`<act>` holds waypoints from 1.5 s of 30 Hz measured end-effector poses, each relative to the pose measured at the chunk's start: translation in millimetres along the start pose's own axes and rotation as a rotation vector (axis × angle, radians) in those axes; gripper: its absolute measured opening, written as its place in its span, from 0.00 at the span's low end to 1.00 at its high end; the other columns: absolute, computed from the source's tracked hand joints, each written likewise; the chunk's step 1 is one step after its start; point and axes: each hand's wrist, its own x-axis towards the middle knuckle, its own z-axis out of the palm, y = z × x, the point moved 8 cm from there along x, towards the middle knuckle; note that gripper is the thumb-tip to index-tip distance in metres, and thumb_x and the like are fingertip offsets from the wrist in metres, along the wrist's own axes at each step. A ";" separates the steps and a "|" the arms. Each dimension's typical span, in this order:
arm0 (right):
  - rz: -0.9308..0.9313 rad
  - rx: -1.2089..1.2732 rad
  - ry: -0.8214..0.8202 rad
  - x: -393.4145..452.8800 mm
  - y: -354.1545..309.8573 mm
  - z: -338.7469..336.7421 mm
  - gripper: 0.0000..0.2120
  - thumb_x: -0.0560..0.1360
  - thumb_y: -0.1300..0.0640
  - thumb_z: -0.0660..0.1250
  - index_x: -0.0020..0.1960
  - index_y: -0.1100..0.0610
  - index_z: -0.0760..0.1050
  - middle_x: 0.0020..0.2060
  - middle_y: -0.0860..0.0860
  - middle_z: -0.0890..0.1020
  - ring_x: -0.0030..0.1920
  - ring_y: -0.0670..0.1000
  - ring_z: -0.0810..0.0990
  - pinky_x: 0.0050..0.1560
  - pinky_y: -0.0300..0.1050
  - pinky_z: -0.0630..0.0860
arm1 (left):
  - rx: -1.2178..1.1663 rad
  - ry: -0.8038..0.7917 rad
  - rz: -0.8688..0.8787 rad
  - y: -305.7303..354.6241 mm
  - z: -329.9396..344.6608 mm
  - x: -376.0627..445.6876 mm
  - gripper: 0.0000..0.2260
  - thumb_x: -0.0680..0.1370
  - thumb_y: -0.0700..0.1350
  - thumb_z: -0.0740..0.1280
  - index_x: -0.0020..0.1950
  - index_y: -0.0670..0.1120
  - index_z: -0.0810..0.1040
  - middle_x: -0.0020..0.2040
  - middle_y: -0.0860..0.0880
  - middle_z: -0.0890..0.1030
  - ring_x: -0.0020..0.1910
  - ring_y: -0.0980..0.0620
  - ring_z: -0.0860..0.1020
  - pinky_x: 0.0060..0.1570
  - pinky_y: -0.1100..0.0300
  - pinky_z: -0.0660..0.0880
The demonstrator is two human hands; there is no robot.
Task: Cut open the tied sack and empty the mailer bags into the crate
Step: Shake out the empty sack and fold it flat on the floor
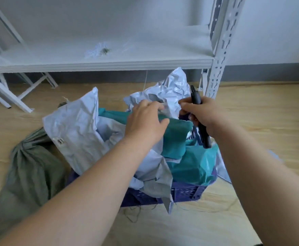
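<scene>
A dark blue slatted crate (pixel 186 193) stands on the floor, heaped with white mailer bags (pixel 77 132) and teal mailer bags (pixel 191 166). My left hand (pixel 145 121) lies palm down on the heap, its fingers on a crumpled white bag (pixel 173 89) at the back. My right hand (pixel 198 112) grips a black cutter (pixel 202 132) that points up and down, beside that same white bag. The grey-green sack (pixel 26 171) lies limp on the floor left of the crate, one end still gathered in a knot.
A white metal shelf (pixel 99 61) runs across just behind the crate, with its slotted post (pixel 219 55) at the right and a tuft of cut fibres (pixel 100 50) on the board. White frame legs (pixel 21 96) stand at far left. Loose threads (pixel 145 210) lie on the wooden floor.
</scene>
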 end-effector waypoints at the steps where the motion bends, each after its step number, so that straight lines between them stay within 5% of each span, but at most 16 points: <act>1: 0.028 0.015 0.029 -3.2 12.8 -16.2 0.04 0.74 0.61 0.68 0.43 0.55 0.80 0.28 0.48 0.82 0.20 0.43 0.68 0.21 0.33 0.65 | 0.080 -0.017 0.008 5.4 6.7 -1.2 0.18 0.74 0.54 0.69 0.63 0.54 0.74 0.65 0.51 0.71 0.64 0.48 0.69 0.60 0.53 0.68; 4: 0.100 0.040 0.058 -9.2 40.5 -38.9 0.04 0.74 0.62 0.68 0.43 0.55 0.81 0.31 0.50 0.82 0.21 0.44 0.68 0.22 0.34 0.65 | 0.071 -0.040 0.071 24.9 11.8 -5.2 0.21 0.74 0.54 0.69 0.66 0.53 0.72 0.66 0.51 0.71 0.66 0.48 0.68 0.63 0.53 0.66; 7: 0.173 0.003 0.106 -8.6 69.1 -62.6 0.03 0.73 0.61 0.69 0.45 0.55 0.81 0.32 0.50 0.83 0.23 0.45 0.69 0.25 0.37 0.65 | -0.039 -0.138 0.212 66.8 38.2 -23.1 0.18 0.72 0.54 0.71 0.61 0.55 0.74 0.60 0.53 0.74 0.60 0.50 0.73 0.55 0.51 0.72; 11: 0.269 0.028 0.173 -8.5 110.9 -96.5 0.05 0.73 0.61 0.69 0.48 0.57 0.81 0.35 0.51 0.83 0.26 0.46 0.69 0.25 0.38 0.66 | 0.275 -0.517 0.314 98.5 129.6 -73.3 0.30 0.68 0.57 0.73 0.67 0.53 0.68 0.63 0.48 0.67 0.63 0.45 0.67 0.49 0.51 0.71; 15: 0.411 0.031 0.331 -9.8 172.0 -141.3 0.06 0.73 0.62 0.67 0.47 0.55 0.80 0.34 0.51 0.82 0.27 0.48 0.71 0.27 0.39 0.66 | 0.483 -0.516 0.283 101.7 163.8 -59.9 0.25 0.73 0.47 0.72 0.68 0.53 0.69 0.67 0.45 0.61 0.66 0.42 0.61 0.46 0.53 0.67; 20: 0.643 -0.092 0.442 -29.6 268.5 -185.3 0.10 0.73 0.65 0.62 0.52 0.57 0.78 0.31 0.55 0.75 0.32 0.54 0.74 0.32 0.45 0.68 | 0.626 -0.413 0.352 131.6 181.6 -39.5 0.22 0.74 0.47 0.69 0.67 0.49 0.70 0.69 0.44 0.61 0.68 0.43 0.60 0.66 0.52 0.60; 25: 0.877 -0.210 0.355 -52.9 337.5 -201.3 0.16 0.76 0.67 0.57 0.63 0.61 0.72 0.52 0.61 0.75 0.41 0.59 0.75 0.42 0.48 0.76 | 0.679 -0.629 0.379 150.0 240.2 -62.2 0.23 0.75 0.44 0.64 0.70 0.47 0.67 0.69 0.43 0.64 0.70 0.41 0.59 0.72 0.47 0.53; 28: 0.926 -0.396 0.342 -57.3 350.6 -218.7 0.16 0.76 0.67 0.56 0.63 0.65 0.69 0.49 0.63 0.72 0.36 0.57 0.75 0.52 0.50 0.79 | 0.788 -0.700 0.425 136.3 261.7 -68.8 0.19 0.75 0.43 0.63 0.66 0.49 0.73 0.66 0.47 0.69 0.69 0.42 0.59 0.74 0.45 0.45; 32: 0.911 -0.413 0.406 -53.9 368.2 -240.2 0.20 0.78 0.62 0.56 0.68 0.66 0.64 0.48 0.67 0.71 0.41 0.57 0.76 0.59 0.43 0.66 | 0.804 -0.699 0.436 133.1 273.0 -70.3 0.16 0.75 0.43 0.62 0.62 0.53 0.75 0.63 0.50 0.69 0.69 0.42 0.57 0.73 0.44 0.35; 35: 0.890 -0.377 0.373 -48.5 387.1 -242.7 0.31 0.77 0.63 0.59 0.76 0.59 0.50 0.71 0.63 0.61 0.53 0.51 0.66 0.67 0.53 0.67 | 0.782 -0.684 0.431 134.6 275.9 -69.1 0.16 0.75 0.42 0.62 0.61 0.53 0.76 0.64 0.50 0.70 0.69 0.42 0.58 0.72 0.43 0.34; 37: 0.891 -0.424 0.409 -50.8 394.3 -248.6 0.33 0.76 0.64 0.60 0.76 0.60 0.49 0.71 0.62 0.62 0.55 0.54 0.69 0.62 0.51 0.70 | 0.767 -0.664 0.435 133.6 276.0 -68.4 0.15 0.75 0.41 0.62 0.60 0.52 0.76 0.62 0.50 0.70 0.69 0.42 0.58 0.72 0.43 0.34; 40: 0.865 -0.616 0.367 -51.7 393.0 -247.6 0.22 0.73 0.66 0.60 0.66 0.70 0.65 0.53 0.64 0.76 0.42 0.58 0.74 0.44 0.47 0.71 | 0.750 -0.642 0.431 132.9 275.8 -66.6 0.14 0.76 0.41 0.61 0.58 0.52 0.77 0.60 0.51 0.72 0.68 0.42 0.59 0.72 0.42 0.35; 45: 0.641 -0.499 0.493 -23.9 341.5 -234.1 0.12 0.75 0.61 0.61 0.56 0.66 0.73 0.51 0.62 0.79 0.50 0.62 0.78 0.42 0.46 0.69 | 0.756 -0.652 0.448 131.6 275.7 -66.4 0.14 0.77 0.40 0.59 0.59 0.51 0.77 0.61 0.51 0.72 0.68 0.42 0.59 0.72 0.41 0.35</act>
